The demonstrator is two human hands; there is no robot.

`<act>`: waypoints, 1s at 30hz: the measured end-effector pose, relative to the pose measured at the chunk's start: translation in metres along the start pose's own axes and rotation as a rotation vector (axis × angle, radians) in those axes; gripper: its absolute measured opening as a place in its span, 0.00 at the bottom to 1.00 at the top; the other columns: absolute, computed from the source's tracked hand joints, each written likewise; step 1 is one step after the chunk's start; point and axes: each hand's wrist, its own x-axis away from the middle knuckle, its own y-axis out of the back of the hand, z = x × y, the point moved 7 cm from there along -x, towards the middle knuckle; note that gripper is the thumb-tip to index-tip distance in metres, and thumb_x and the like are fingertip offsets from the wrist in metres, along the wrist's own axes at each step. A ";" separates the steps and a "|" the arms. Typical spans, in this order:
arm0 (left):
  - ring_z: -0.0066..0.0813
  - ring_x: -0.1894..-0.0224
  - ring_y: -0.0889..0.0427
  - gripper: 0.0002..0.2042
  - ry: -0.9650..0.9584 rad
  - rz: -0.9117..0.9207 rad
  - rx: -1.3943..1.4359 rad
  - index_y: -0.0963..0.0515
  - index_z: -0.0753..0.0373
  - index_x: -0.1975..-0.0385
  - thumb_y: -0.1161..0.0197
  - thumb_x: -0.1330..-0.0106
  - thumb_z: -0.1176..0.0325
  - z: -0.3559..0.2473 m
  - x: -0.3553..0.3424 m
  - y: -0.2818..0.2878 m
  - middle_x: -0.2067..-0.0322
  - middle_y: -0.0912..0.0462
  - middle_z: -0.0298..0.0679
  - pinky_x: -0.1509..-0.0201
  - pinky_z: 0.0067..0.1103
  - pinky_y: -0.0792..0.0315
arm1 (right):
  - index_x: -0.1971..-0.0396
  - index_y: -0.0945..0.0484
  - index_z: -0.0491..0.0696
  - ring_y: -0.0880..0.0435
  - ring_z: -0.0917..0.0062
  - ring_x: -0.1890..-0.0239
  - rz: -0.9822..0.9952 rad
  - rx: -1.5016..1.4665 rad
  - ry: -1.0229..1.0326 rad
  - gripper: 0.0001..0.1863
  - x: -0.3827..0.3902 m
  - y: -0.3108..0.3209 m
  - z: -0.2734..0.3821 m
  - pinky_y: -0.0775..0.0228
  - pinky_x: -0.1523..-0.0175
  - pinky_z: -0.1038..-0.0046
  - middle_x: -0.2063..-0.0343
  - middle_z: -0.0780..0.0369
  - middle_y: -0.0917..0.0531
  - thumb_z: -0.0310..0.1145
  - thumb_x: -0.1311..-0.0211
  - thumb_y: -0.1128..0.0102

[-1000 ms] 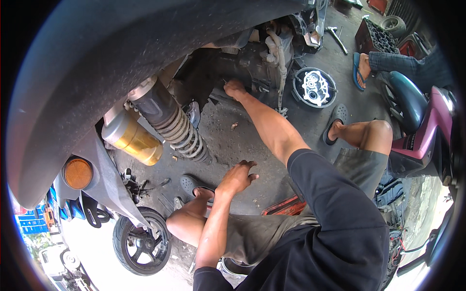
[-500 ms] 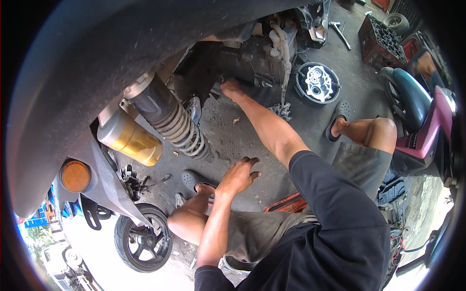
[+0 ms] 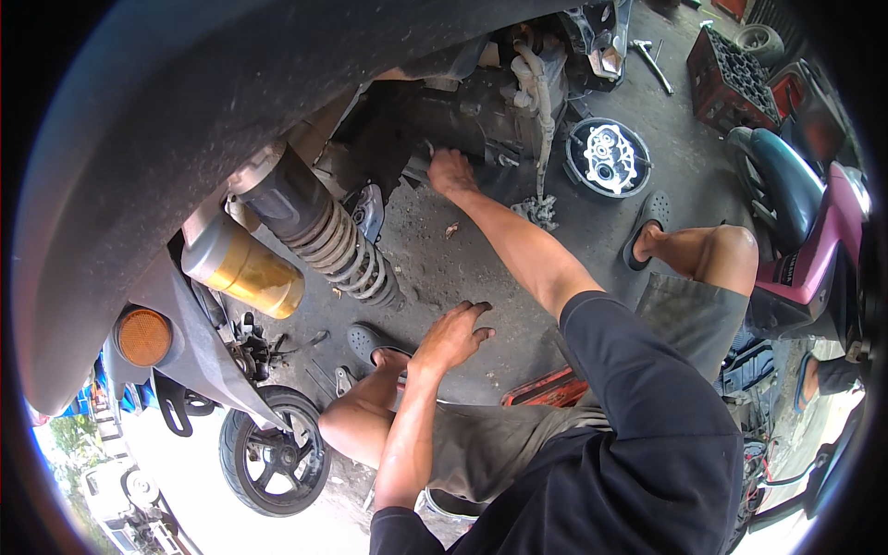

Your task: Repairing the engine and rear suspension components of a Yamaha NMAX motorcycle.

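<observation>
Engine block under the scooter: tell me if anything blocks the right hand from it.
Nothing visible does. The right hand already reaches the engine block; the shock absorber spring stands off to its left.

Dark, greasy scooter engine casing (image 3: 481,116) under raised bodywork, above the ground.

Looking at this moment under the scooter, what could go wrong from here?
The right hand reaches deep among the engine parts under the raised scooter body; fingers might get pinched or scraped there. The left hand hangs free over the floor rather than bracing, so the crouch may be unsteady. Feet in open sandals sit near loose parts like the round cover.
</observation>
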 end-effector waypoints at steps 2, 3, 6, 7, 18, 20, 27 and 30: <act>0.50 0.46 0.27 0.23 -0.009 -0.017 0.018 0.29 0.60 0.45 0.37 0.40 0.62 -0.001 0.004 -0.002 0.49 0.25 0.48 0.43 0.37 0.31 | 0.62 0.17 0.47 0.21 0.65 0.47 -0.036 -0.220 -0.100 0.14 0.003 0.000 -0.010 0.30 0.43 0.63 0.55 0.51 0.19 0.34 0.41 0.51; 0.50 0.45 0.27 0.23 -0.020 0.005 0.031 0.28 0.60 0.45 0.37 0.40 0.62 -0.006 -0.001 -0.005 0.49 0.25 0.49 0.43 0.37 0.31 | 0.62 0.18 0.46 0.21 0.63 0.48 0.195 0.124 0.092 0.15 -0.003 -0.021 -0.015 0.30 0.43 0.63 0.54 0.50 0.20 0.35 0.41 0.51; 0.50 0.45 0.27 0.23 -0.026 0.006 0.030 0.28 0.60 0.45 0.37 0.40 0.62 -0.006 -0.005 -0.003 0.48 0.25 0.49 0.44 0.37 0.31 | 0.60 0.18 0.45 0.20 0.59 0.50 0.130 0.223 0.104 0.16 -0.010 -0.035 -0.023 0.30 0.44 0.61 0.53 0.48 0.21 0.37 0.40 0.50; 0.50 0.46 0.27 0.23 -0.015 -0.008 0.023 0.28 0.60 0.45 0.37 0.40 0.62 -0.005 -0.002 -0.002 0.48 0.25 0.49 0.44 0.37 0.31 | 0.59 0.19 0.45 0.19 0.58 0.53 -0.157 -0.024 -0.076 0.16 -0.007 -0.021 -0.032 0.29 0.47 0.60 0.53 0.48 0.21 0.38 0.40 0.50; 0.50 0.46 0.26 0.23 -0.015 -0.005 0.038 0.28 0.60 0.45 0.37 0.40 0.61 -0.004 -0.008 -0.001 0.49 0.25 0.50 0.44 0.37 0.31 | 0.68 0.25 0.44 0.22 0.64 0.66 0.298 -0.522 -0.207 0.16 -0.055 -0.027 -0.038 0.33 0.68 0.63 0.73 0.61 0.20 0.40 0.34 0.58; 0.50 0.46 0.26 0.23 0.007 0.007 0.027 0.28 0.60 0.45 0.37 0.40 0.61 0.001 -0.002 -0.003 0.49 0.25 0.50 0.44 0.37 0.31 | 0.61 0.21 0.45 0.18 0.58 0.57 -0.065 -0.472 0.171 0.18 -0.038 0.005 0.005 0.28 0.57 0.57 0.63 0.48 0.18 0.41 0.34 0.58; 0.51 0.47 0.25 0.23 0.014 0.009 0.062 0.28 0.65 0.46 0.37 0.40 0.63 0.001 -0.005 -0.004 0.49 0.24 0.52 0.43 0.34 0.31 | 0.54 0.22 0.49 0.23 0.55 0.49 -0.083 -0.050 0.016 0.16 -0.002 0.047 0.013 0.31 0.44 0.58 0.53 0.51 0.21 0.40 0.34 0.54; 0.51 0.48 0.25 0.23 -0.022 -0.013 0.060 0.27 0.65 0.46 0.36 0.40 0.64 -0.003 -0.008 -0.002 0.49 0.24 0.52 0.43 0.34 0.31 | 0.56 0.20 0.47 0.22 0.55 0.49 -0.105 0.078 0.123 0.16 -0.004 0.051 0.010 0.30 0.45 0.58 0.56 0.50 0.20 0.38 0.35 0.54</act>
